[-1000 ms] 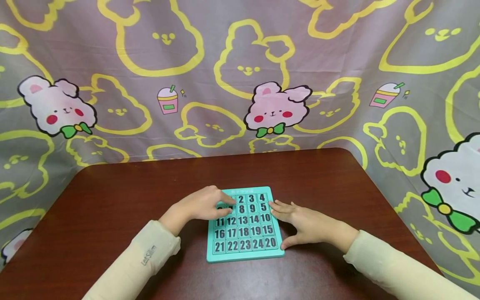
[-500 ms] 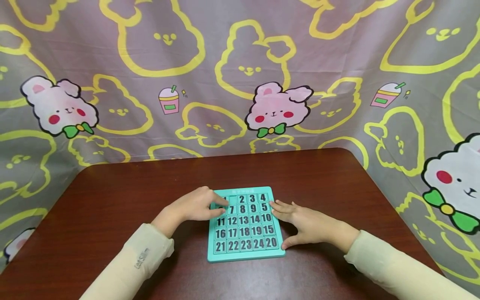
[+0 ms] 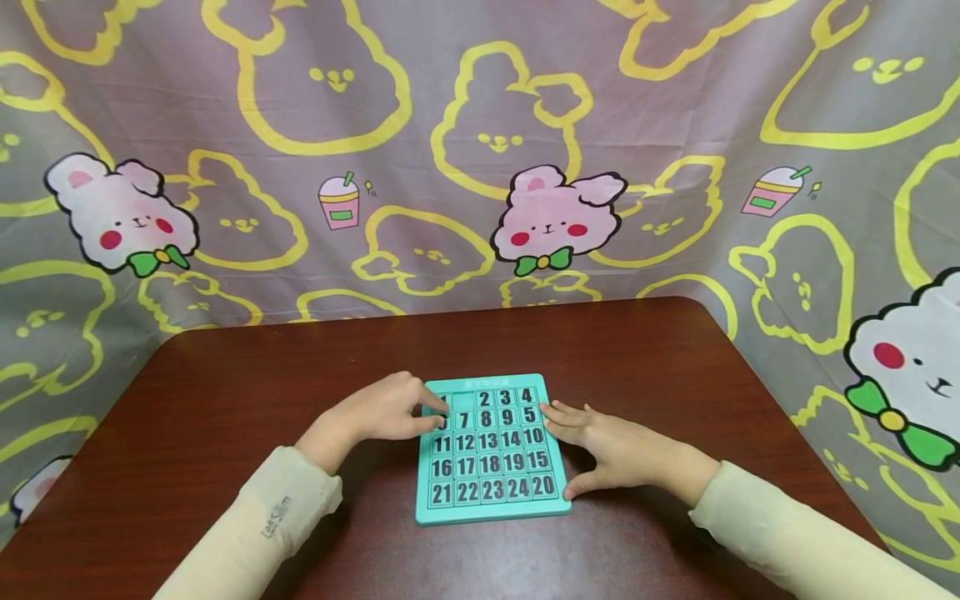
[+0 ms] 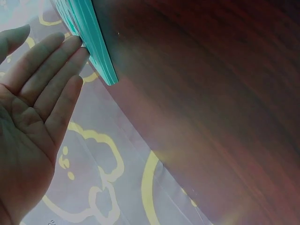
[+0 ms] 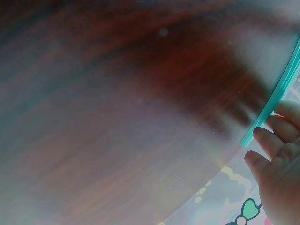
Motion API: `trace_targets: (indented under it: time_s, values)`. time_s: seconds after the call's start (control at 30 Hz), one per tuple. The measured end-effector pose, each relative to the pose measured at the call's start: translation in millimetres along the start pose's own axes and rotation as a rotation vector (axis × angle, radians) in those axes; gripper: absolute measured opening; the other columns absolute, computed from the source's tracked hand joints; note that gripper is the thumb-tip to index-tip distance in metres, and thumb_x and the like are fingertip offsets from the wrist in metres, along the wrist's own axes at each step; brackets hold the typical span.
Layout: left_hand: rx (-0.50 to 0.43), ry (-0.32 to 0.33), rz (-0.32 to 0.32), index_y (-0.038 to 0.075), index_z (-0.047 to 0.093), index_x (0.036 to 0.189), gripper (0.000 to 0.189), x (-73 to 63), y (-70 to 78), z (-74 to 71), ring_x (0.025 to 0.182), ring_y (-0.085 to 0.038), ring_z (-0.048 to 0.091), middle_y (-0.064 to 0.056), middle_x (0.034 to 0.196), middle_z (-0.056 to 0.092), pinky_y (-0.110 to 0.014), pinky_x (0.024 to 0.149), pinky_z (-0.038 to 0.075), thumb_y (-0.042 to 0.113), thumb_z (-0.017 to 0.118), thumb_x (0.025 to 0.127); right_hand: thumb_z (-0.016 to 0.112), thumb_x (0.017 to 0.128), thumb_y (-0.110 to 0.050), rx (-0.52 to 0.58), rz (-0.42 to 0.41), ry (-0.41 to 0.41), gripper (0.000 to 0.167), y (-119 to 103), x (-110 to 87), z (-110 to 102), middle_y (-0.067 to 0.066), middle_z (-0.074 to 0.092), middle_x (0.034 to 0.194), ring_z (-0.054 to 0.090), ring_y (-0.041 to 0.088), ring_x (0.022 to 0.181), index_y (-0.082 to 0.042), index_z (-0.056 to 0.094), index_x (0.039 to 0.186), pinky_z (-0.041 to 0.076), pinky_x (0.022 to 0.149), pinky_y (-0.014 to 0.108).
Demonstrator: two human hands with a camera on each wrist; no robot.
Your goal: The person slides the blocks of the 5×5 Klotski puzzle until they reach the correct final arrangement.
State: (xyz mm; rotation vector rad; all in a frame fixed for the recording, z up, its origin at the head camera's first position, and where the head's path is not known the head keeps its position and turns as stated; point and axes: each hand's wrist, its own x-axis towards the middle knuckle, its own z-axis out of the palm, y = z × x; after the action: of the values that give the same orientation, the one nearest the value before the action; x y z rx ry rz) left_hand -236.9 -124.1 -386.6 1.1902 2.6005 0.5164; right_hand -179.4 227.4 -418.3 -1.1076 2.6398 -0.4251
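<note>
A turquoise number slide puzzle lies flat on the table, its square tiles printed with black numerals. One slot in the top row is vacant, between the tile partly covered by a fingertip and the 2 tile. My left hand reaches over the upper left corner, index fingertip on the leftmost tiles, thumb just below; its other fingers stretch along the puzzle's side in the left wrist view. My right hand rests against the right edge, fingers extended near the 5 tile and thumb at the lower right corner.
The dark reddish-brown table has rounded far corners. Behind and beside it hangs a grey-pink curtain printed with yellow bear outlines and white rabbits. Pale sleeves cover both forearms.
My left hand has moved left across the puzzle's top rows. The 7 tile, earlier under the fingers, now shows, as does the vacant slot above it. My right hand has stayed put.
</note>
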Motion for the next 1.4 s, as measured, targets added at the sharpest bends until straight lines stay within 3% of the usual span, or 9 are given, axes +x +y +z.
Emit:
trace_targets:
  time_s: [0.13, 0.27, 0.37, 0.47, 0.63, 0.93, 1.0, 1.27, 1.4]
  values:
    - [0.005, 0.013, 0.002, 0.011, 0.076, 0.114, 0.027, -0.6, 1.5, -1.8, 0.046, 0.001, 0.024, -0.006, 0.113, 0.075, -0.020, 0.049, 0.030, 0.021, 0.064, 0.094, 0.067, 0.078, -0.066, -0.005, -0.009, 0.008, 0.099, 0, 0.0, 1, 0.011, 0.025, 0.164, 0.025, 0.033, 0.151, -0.004, 0.040, 0.151, 0.027, 0.116, 0.061]
    - [0.004, 0.027, 0.037, 0.010, 0.076, 0.114, 0.027, 4.3, 4.2, -2.1, 0.045, 0.002, 0.027, -0.006, 0.097, 0.078, -0.019, 0.053, 0.038, 0.021, 0.064, 0.093, 0.066, 0.079, -0.067, -0.004, -0.023, 0.016, 0.099, 0, -0.4, 2, 0.014, 0.027, 0.163, 0.026, 0.035, 0.150, -0.003, 0.041, 0.150, 0.028, 0.114, 0.063]
    - [0.002, 0.017, 0.061, 0.009, 0.075, 0.116, 0.029, 11.6, 7.1, -1.2, 0.044, 0.000, 0.026, -0.007, 0.099, 0.078, -0.020, 0.055, 0.039, 0.022, 0.064, 0.093, 0.065, 0.079, -0.067, -0.002, -0.021, 0.017, 0.099, -1, -1.1, 3, 0.014, 0.027, 0.163, 0.027, 0.035, 0.150, -0.003, 0.041, 0.150, 0.028, 0.114, 0.063]
    - [0.004, 0.003, 0.082, 0.009, 0.075, 0.118, 0.030, 19.5, 10.6, 0.5, 0.044, 0.002, 0.028, -0.007, 0.116, 0.074, -0.020, 0.058, 0.039, 0.022, 0.063, 0.093, 0.065, 0.079, -0.067, -0.001, -0.022, 0.016, 0.098, -1, -1.5, 3, 0.014, 0.027, 0.163, 0.028, 0.035, 0.150, -0.002, 0.042, 0.150, 0.028, 0.114, 0.063]
    - [0.003, -0.001, 0.088, 0.010, 0.074, 0.120, 0.031, 31.9, 17.5, 2.6, 0.042, 0.000, 0.027, -0.006, 0.118, 0.073, -0.020, 0.057, 0.038, 0.023, 0.064, 0.094, 0.066, 0.079, -0.067, -0.001, -0.024, 0.018, 0.098, -1, -0.7, 4, 0.013, 0.027, 0.163, 0.028, 0.035, 0.150, -0.003, 0.042, 0.150, 0.028, 0.114, 0.064]
    - [0.013, -0.049, 0.114, 0.011, 0.072, 0.123, 0.032, 48.1, 24.0, 8.1, 0.039, -0.002, 0.021, -0.007, 0.091, 0.077, -0.020, 0.055, 0.036, 0.025, 0.064, 0.094, 0.065, 0.079, -0.068, -0.002, -0.015, 0.010, 0.098, -1, 0.6, 3, 0.011, 0.026, 0.164, 0.026, 0.032, 0.151, -0.004, 0.041, 0.150, 0.028, 0.115, 0.062]
    - [0.013, -0.054, 0.109, 0.011, 0.073, 0.122, 0.032, 49.0, 23.6, 8.4, 0.039, -0.002, 0.020, -0.006, 0.095, 0.077, -0.020, 0.055, 0.036, 0.025, 0.065, 0.094, 0.065, 0.079, -0.068, -0.001, -0.015, 0.013, 0.098, -1, 0.7, 3, 0.011, 0.027, 0.164, 0.026, 0.032, 0.151, -0.004, 0.042, 0.150, 0.028, 0.115, 0.063]
    - [-0.029, -0.070, 0.031, 0.013, 0.073, 0.122, 0.031, 41.4, 15.9, 5.4, 0.038, -0.005, 0.018, 0.004, 0.048, 0.055, -0.021, 0.048, 0.028, 0.026, 0.064, 0.095, 0.065, 0.079, -0.068, -0.002, -0.011, 0.010, 0.098, 0, 0.2, 3, 0.012, 0.027, 0.164, 0.027, 0.033, 0.150, -0.003, 0.042, 0.150, 0.027, 0.115, 0.063]
    - [-0.022, -0.063, 0.046, 0.012, 0.073, 0.122, 0.032, 35.7, 11.2, 5.4, 0.041, -0.004, 0.022, 0.001, 0.071, 0.072, -0.021, 0.052, 0.033, 0.026, 0.064, 0.095, 0.066, 0.079, -0.067, 0.000, -0.008, 0.010, 0.099, 0, -0.8, 3, 0.012, 0.026, 0.164, 0.027, 0.034, 0.150, -0.003, 0.041, 0.150, 0.027, 0.115, 0.063]
